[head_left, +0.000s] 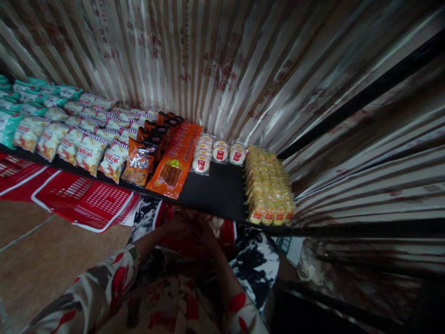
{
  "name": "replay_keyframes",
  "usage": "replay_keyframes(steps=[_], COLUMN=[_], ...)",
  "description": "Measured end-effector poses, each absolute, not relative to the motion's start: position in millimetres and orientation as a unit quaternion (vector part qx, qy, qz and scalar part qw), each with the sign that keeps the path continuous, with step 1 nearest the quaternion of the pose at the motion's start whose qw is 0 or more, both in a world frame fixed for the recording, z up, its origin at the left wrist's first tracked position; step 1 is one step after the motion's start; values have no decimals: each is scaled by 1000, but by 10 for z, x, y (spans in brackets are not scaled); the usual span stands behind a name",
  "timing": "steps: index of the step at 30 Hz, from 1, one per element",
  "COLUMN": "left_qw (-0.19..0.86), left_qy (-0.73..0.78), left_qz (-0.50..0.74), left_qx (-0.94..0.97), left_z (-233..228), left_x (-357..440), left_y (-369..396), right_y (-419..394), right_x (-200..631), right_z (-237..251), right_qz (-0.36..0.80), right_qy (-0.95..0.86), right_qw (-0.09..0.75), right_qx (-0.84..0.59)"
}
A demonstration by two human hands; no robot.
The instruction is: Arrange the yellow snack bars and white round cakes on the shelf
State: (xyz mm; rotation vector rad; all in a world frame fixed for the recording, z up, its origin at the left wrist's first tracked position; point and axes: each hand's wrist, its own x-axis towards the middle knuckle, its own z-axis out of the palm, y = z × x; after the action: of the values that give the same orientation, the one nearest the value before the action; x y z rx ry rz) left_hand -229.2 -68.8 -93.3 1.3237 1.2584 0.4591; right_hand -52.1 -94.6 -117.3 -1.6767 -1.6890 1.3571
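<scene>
In the head view both forearms, in floral sleeves, reach forward and down below the black shelf (215,190), with the left hand (174,227) and right hand (205,232) meeting over a red package (227,234) just under the shelf edge. Blur and shadow hide the fingers, so neither grip can be told. Round white buns (215,153) lie on the shelf above, between orange packets (175,162) and yellow packs (267,185).

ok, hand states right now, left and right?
Left hand: at a red bag below the shelf; grip cannot be told.
Right hand: same, cannot be told.

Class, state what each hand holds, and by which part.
It cannot be told: both hands meet, dark and blurred, over a red package below the shelf.
</scene>
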Motion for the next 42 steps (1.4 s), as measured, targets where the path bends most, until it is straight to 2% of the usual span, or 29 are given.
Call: replay_keyframes(steps=[22,29,35,42], left_qw=[643,646,622,609], left_qy=[481,480,491,465], left_qz=[286,276,283,307], left_qx=[523,526,539,565], left_z=[-673,-712,-710,-482], left_x=[-2354,-2299,-2214,-2135], left_y=[-809,-909,-913,-888], right_y=[-928,-903,-905,-902], right_x=[-374,-325,-263,-191], right_z=[-896,-812,-592,-240], right_qz=[461,469,475,514], right_qy=[-592,-579,-574,-550], right_qw=[267,289,311,324], right_qx=[-605,-602,-590,-574])
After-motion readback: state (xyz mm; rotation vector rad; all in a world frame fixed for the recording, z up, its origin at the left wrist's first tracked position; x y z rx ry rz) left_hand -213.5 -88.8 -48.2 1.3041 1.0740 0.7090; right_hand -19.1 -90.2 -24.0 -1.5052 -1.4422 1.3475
